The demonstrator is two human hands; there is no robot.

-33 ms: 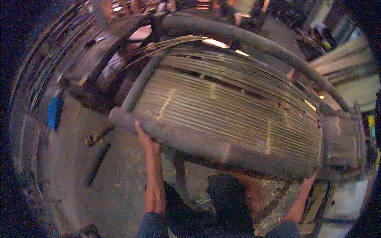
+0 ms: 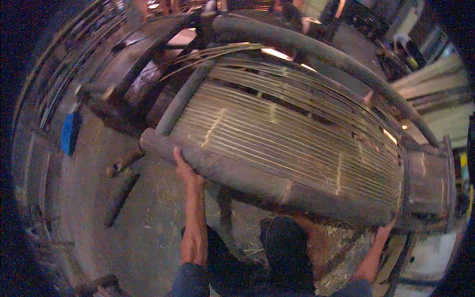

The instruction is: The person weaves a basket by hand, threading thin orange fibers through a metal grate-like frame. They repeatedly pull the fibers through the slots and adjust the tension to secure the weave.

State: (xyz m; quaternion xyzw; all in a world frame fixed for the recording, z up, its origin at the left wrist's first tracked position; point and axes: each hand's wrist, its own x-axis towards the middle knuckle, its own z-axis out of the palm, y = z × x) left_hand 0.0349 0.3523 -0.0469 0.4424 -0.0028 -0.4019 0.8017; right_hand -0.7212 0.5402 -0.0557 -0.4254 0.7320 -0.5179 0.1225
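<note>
A bamboo bench (image 2: pixel 292 133) with a seat of thin split slats spreads in front of me, tilted down to the right. Its near edge is a thick dark bamboo pole (image 2: pixel 237 173). Near the left end of that pole, my left hand (image 2: pixel 188 173) grips it, thumb on the near face and fingers hidden underneath. My right hand (image 2: pixel 385 230) is at the pole's right end; its fingertips touch the wood and the rest of the grip is hidden. A long curved pole (image 2: pixel 307 42) runs along the far side. Several loose thin strips (image 2: pixel 213 52) stick out at the far left corner.
A blue-headed tool (image 2: pixel 71 132) leans at the left, near bundled long poles (image 2: pixel 64 54). Short bamboo offcuts (image 2: pixel 121 198) lie on the floor. Wood shavings (image 2: pixel 341 247) are scattered by my legs. Stacked boards (image 2: pixel 435 74) stand at the right.
The bench appears slightly lower and farther right in view, as do the surroundings near it. Both hands stay on the near pole.
</note>
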